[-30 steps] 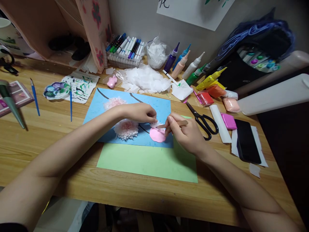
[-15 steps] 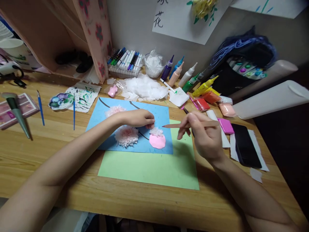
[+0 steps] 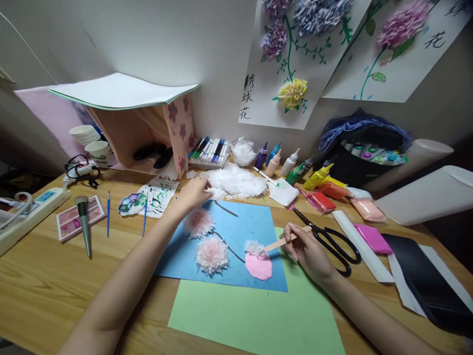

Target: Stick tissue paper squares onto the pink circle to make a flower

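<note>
A: Where is the work centred in this head view?

B: On a blue sheet [image 3: 254, 222], which partly overlaps a green sheet [image 3: 251, 315] on the wooden tabletop [image 3: 144, 315]. A flat pink clay disc [image 3: 258, 267] lies towards the blue sheet's right side, with a white tissue tuft [image 3: 254, 247] along its upper edge

A: And the right hand [image 3: 306, 249]?

B: Its fingers are closed about a flat wooden stick [image 3: 281, 241], which slants down to the left; the tip meets the tuft's right side, though contact is hard to confirm. Black-handled scissors [image 3: 313, 228] lie just beyond this hand

A: The left hand [image 3: 192, 193]?

B: Extended over the far edge of the blue sheet, at the near left margin of a white tissue pile [image 3: 236, 181]. Its fingers are narrow, drawn together; whether they grip a piece cannot be told

A: What else does the blue sheet bear?

B: Two pale pink tissue blossoms, an upper [image 3: 199, 224] and a lower [image 3: 212, 255], left of the disc, plus a dark curved stem [image 3: 234, 253] that runs to the disc's left edge
</note>
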{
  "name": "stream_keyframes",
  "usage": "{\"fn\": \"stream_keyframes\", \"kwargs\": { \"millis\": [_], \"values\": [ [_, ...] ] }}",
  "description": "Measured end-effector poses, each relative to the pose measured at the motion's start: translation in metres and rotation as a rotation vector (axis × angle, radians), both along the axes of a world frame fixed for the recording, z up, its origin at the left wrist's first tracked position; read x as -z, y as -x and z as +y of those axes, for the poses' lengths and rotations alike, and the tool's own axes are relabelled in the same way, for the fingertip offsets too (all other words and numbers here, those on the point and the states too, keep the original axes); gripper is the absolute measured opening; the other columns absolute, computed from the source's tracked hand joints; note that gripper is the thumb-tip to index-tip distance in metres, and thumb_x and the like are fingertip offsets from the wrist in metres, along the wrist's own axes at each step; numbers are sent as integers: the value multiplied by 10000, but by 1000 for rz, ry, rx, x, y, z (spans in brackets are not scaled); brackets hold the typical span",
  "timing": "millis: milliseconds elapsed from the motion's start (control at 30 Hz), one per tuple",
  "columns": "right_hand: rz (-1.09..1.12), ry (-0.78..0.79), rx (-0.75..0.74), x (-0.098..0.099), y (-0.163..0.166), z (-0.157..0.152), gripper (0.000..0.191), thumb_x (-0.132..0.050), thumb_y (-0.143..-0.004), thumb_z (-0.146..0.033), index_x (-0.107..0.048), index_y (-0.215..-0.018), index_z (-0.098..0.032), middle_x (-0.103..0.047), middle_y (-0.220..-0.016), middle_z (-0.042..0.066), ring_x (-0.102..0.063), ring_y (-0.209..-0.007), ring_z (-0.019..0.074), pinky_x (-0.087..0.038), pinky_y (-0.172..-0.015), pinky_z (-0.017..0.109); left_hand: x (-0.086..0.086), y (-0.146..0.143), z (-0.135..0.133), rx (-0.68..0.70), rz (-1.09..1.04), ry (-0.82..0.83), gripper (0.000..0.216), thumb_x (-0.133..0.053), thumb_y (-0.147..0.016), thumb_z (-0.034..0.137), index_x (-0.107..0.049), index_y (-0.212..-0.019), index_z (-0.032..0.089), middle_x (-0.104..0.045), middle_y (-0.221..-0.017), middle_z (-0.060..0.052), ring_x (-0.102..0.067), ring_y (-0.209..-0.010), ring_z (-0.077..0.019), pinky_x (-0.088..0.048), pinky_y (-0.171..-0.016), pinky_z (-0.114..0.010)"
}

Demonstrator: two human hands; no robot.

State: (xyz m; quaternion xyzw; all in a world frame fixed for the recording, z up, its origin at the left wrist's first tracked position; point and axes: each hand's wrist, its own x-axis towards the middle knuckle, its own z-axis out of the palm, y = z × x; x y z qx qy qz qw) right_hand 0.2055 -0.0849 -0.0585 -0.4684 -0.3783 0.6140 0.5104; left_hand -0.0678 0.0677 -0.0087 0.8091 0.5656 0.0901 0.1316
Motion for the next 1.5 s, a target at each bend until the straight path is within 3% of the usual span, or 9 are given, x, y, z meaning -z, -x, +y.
{"fn": "stream_keyframes", "kwargs": {
  "millis": [167, 333, 467, 733, 867, 1133, 1267, 1367, 1500],
  "values": [
    [-12, 0, -14, 0, 2, -2, 386, -480, -863, -481, -508, -615, -186, -409, -415, -45, -331, -358, 94, -244, -428, 249, 17, -16, 0, -35, -30, -12, 238, -550, -773, 355, -647, -897, 176, -638, -956, -100, -554, -961, -255, -402, -830, -352],
    [15, -1, -8, 2, 1, -3, 388, -482, -865, -484, -516, -624, -181, -416, -410, -44, -343, -356, 84, -257, -430, 239, 15, -20, 0, -26, -63, -14, 119, -553, -742, 269, -631, -736, 180, -652, -897, -83, -569, -887, -238, -402, -738, -326],
    [18, -21, 9, 3, 1, -3, 386, -504, -848, -493, -515, -625, -178, -435, -447, -39, -356, -358, 80, -274, -418, 236, 12, -17, 0, -6, -115, -14, 158, -522, -771, 297, -627, -763, 179, -662, -891, -67, -578, -827, -204, -400, -710, -302],
    [-7, -41, 3, 4, 1, -2, 383, -483, -862, -483, -504, -627, -181, -450, -466, -38, -367, -352, 82, -272, -401, 233, 29, -22, 1, 41, -148, 34, 130, -568, -739, 294, -591, -707, 170, -661, -807, -64, -580, -766, -191, -398, -642, -285],
    [-22, -58, 8, 3, 1, -2, 390, -485, -853, -495, -508, -618, -185, -443, -444, -39, -362, -346, 90, -282, -399, 239, 21, -21, 1, 6, -236, 53, 121, -554, -745, 292, -569, -707, 178, -667, -787, -55, -583, -736, -177, -406, -637, -283],
    [-74, -113, 3, 2, 1, -3, 387, -447, -870, -497, -487, -634, -193, -425, -430, -51, -370, -344, 97, -264, -390, 236, -1, -19, 0, -61, -414, -60, 181, -572, -708, 345, -528, -690, 171, -629, -746, -25, -566, -707, -150, -426, -633, -248],
    [-222, -339, -18, 0, 3, -16, 363, -341, -939, -388, -506, -679, -195, -495, -494, -19, -455, -436, 124, -336, -465, 258, -10, -17, -2, -50, -531, -52, 201, -624, -670, 343, -539, -681, 161, -644, -762, -30, -589, -705, -147, -441, -626, -241],
    [-496, -676, -141, -3, 9, -28, 346, -305, -948, -289, -549, -724, -190, -569, -599, 33, -516, -574, 158, -403, -563, 296, -20, -17, -6, -25, -597, -39, 237, -669, -648, 336, -582, -760, 146, -654, -817, -44, -591, -735, -146, -460, -649, -247],
    [-846, -1151, -328, -6, 18, -35, 242, -319, -904, -186, -545, -818, -183, -577, -612, 52, -490, -571, 174, -387, -531, 292, -38, -21, -19, 69, -706, 115, 319, -728, -616, 315, -611, -846, 129, -658, -845, -57, -595, -746, -136, -481, -680, -268]
  ]
}}
